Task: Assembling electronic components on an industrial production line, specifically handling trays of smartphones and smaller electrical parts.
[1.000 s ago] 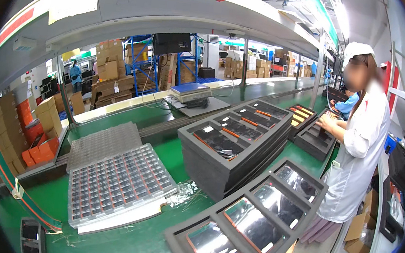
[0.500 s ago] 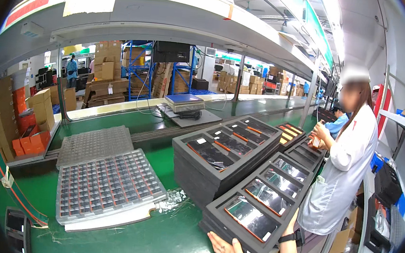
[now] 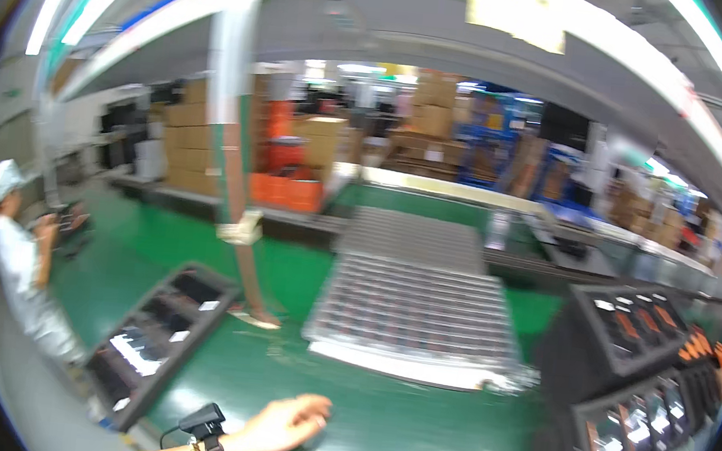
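My left hand (image 3: pixel 283 425) is reaching out low over the green table (image 3: pixel 410 439). Its fingers are loose and a little apart, holding nothing and hovering just above the table top. A small black gadget (image 3: pixel 203 422) is sitting on my wrist beside a bracelet. My right hand is not showing.

Just left of my hand a dark tray (image 3: pixel 155 336) is lying tilted, with flat dark pieces sitting in its pockets. Further out in the middle a big clear tray (image 3: pixel 417 322) is holding rows and rows of tiny dark parts. On the right, stacks of black trays (image 3: pixel 626 364) are standing, with shiny flat pieces in their pockets.

Far back, brown cardboard boxes (image 3: pixel 196 136) are piled up, and orange bins (image 3: pixel 286 190) are sitting beside them. A yellow sign (image 3: pixel 516 19) is hanging on the shelf above. A person in white (image 3: pixel 18 262) is standing at the left.
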Tool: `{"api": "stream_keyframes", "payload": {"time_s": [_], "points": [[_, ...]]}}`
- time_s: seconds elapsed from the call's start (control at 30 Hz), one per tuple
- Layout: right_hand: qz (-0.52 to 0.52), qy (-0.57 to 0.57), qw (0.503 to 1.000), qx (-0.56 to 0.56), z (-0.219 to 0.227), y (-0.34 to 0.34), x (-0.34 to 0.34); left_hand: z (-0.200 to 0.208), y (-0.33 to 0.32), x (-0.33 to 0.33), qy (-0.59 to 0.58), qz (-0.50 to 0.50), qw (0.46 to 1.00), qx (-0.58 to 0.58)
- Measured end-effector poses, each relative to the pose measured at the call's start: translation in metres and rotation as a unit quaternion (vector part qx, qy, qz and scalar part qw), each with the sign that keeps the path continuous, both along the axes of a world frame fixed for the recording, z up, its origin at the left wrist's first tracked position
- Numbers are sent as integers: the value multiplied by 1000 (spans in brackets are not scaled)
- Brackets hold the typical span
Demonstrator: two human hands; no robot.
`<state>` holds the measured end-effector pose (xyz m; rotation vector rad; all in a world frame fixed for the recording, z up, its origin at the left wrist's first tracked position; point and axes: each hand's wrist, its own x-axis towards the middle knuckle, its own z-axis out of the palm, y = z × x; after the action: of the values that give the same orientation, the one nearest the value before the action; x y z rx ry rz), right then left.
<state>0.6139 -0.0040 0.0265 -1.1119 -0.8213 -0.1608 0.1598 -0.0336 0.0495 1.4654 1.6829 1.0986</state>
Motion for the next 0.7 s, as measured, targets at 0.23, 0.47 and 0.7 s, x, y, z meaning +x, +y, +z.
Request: {"api": "stream_keyframes", "payload": {"time_s": [0.23,0.47,0.7], "points": [[429,-392,808,-96,21,28,-84,-16,-150,-125,516,445,732,-9],[591,-584,542,-124,68,84,-170,-30,-118,-131,516,510,682,-88],[596,-561,571,-66,12,146,-221,-19,-168,-121,636,397,660,-57]]}}
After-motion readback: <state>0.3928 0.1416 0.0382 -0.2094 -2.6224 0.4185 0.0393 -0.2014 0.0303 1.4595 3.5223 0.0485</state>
